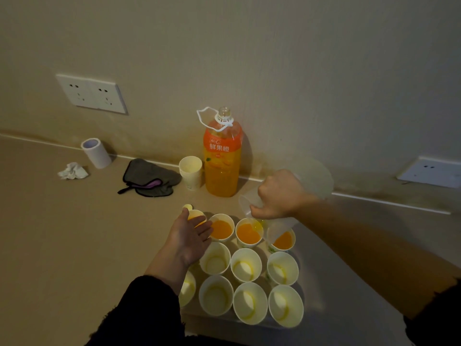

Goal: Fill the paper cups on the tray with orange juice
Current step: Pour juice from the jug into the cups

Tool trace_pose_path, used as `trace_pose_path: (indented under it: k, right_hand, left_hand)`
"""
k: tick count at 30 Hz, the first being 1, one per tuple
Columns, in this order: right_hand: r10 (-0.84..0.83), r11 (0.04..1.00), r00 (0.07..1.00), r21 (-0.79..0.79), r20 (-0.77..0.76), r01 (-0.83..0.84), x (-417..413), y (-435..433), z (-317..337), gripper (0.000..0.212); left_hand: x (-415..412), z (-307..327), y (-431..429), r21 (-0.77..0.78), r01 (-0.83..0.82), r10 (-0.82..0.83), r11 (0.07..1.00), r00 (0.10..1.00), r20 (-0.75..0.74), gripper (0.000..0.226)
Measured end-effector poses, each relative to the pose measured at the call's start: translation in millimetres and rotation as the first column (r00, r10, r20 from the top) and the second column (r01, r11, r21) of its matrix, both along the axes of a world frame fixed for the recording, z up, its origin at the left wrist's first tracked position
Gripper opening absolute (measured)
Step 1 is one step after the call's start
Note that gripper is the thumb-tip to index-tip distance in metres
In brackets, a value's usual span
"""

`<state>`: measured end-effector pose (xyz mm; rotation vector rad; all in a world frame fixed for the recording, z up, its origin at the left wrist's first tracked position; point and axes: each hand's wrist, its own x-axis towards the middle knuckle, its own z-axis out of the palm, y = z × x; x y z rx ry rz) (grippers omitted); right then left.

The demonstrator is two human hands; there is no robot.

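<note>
Several paper cups stand in rows on a tray (pixel 309 323) near the counter's front. The far row holds orange juice, among them one cup (pixel 221 229) and its neighbour (pixel 249 234). The nearer cups, such as one in the middle row (pixel 246 264), hold no juice. My right hand (pixel 279 194) grips a clear plastic jug (pixel 249 202), tipped spout-down over the filled neighbour cup, almost empty. My left hand (pixel 190 236) rests flat, fingers apart, over the far-left cup (pixel 195 216). An uncapped orange juice bottle (pixel 222 158) stands behind the tray.
A stack of spare paper cups (pixel 190 172) stands left of the bottle, a grey cloth (pixel 149 178) beside it. Further left are a roll of tape (pixel 96 152) and a crumpled tissue (pixel 72 171). A bottle cap (pixel 187 207) lies near the tray. The wall is close behind.
</note>
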<state>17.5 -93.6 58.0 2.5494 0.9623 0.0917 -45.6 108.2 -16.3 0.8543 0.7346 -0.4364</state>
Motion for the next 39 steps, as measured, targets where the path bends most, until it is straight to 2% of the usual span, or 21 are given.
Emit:
trace_pose_path:
  k: [14,18,25,31,36,39]
  right_hand:
    - [0.086,0.996,0.996,0.017,0.016,-0.086,-13,16,10,0.052]
    - [0.002,1.000,1.000,0.017,0.023,-0.002,-11,8,11,0.059]
    - [-0.217,0.961,0.976,0.173,0.004,0.213,-2,-30,19,0.061]
    - [-0.372,0.839,0.921,0.385,-0.111,0.385,11,-71,30,0.054]
    - [-0.491,0.668,0.849,0.541,-0.196,0.511,25,-103,23,0.046]
    - [-0.528,0.572,0.805,0.588,-0.270,0.572,33,-112,8,0.049]
  left_hand:
    - [3,7,-4,-0.003,0.051,-0.050,0.999,0.998,0.025,0.066]
    - [4,10,-6,0.001,0.054,-0.054,0.999,0.998,0.033,0.067]
    - [16,28,-12,0.009,0.059,-0.060,0.998,0.995,0.082,0.067]
    - [27,48,-19,-0.030,0.047,-0.043,0.998,0.990,0.135,0.068]
    - [35,59,-13,-0.068,0.020,-0.010,0.998,0.989,0.150,0.069]
    - [36,60,-9,-0.067,-0.003,0.013,0.998,0.988,0.156,0.070]
